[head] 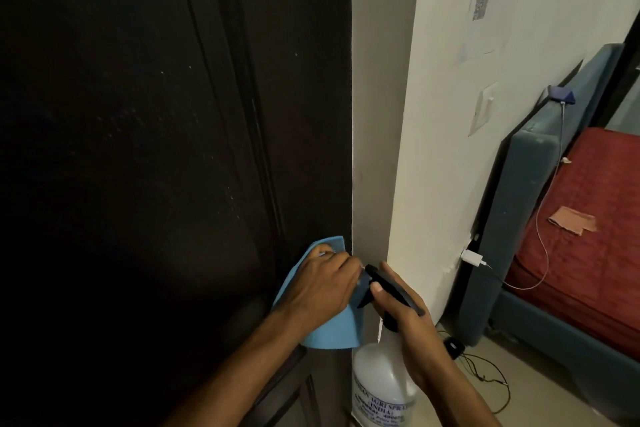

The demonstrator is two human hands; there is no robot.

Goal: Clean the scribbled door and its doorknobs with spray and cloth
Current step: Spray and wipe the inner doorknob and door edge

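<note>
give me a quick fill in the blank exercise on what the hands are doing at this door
1. The left hand presses a ____ cloth against the dark door.
2. The right hand grips the neck of a white spray ____ with a black trigger head.
3. On the red mattress lies a folded ____ cloth.
4. A white charger is plugged in low on the ____.

Missing words: blue; bottle; pink; wall

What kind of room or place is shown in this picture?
Probably a bedroom in a home: a bed with a red cover stands along the white wall, a phone charger is plugged in near it, and a dark wooden door is beside them.
</note>
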